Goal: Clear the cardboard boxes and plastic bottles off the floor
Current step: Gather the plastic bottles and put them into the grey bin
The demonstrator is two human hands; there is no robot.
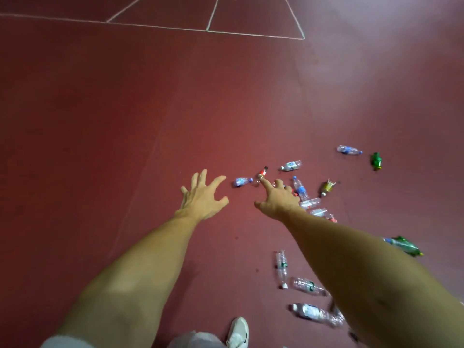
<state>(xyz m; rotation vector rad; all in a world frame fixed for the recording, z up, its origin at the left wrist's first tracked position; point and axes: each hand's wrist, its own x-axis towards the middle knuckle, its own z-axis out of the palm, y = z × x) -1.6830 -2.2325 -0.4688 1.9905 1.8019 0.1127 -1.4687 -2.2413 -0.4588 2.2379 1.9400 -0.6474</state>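
Reaching forward over a red floor (100,121), the left hand (203,194) is spreading its fingers (202,175) wide and the right hand (278,198) is pointing, other fingers loosely curled, both empty, while bottles (291,166) are lying scattered right, near to far; starting nearest seems best.

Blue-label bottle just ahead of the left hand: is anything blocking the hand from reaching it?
Nothing visible does. Only bare floor shows between the left hand and the bottle; the right hand is on the bottle's far side.
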